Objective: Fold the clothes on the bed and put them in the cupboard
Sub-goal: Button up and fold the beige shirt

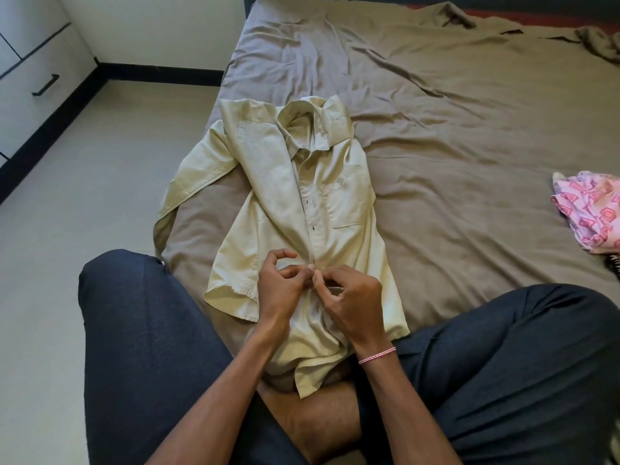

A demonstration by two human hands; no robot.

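Head view: both hands, left (283, 286) and right (352, 297), pinch the placket of the shirt (302, 203) lying on the bed (453, 129); a slipped button could leave the front gaping and the fold crooked.

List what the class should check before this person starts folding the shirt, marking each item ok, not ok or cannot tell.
1. The shirt lies front up on the bed sheet: ok.
2. Front fully buttoned: cannot tell; the left hand and right hand pinch the placket at a low button.
3. Tidy sleeves: not ok; one sleeve trails over the bed's edge.
4. Flat collar: not ok; it stands rumpled.
5. Folding room: ok; the pink cloth lies apart, to the right.
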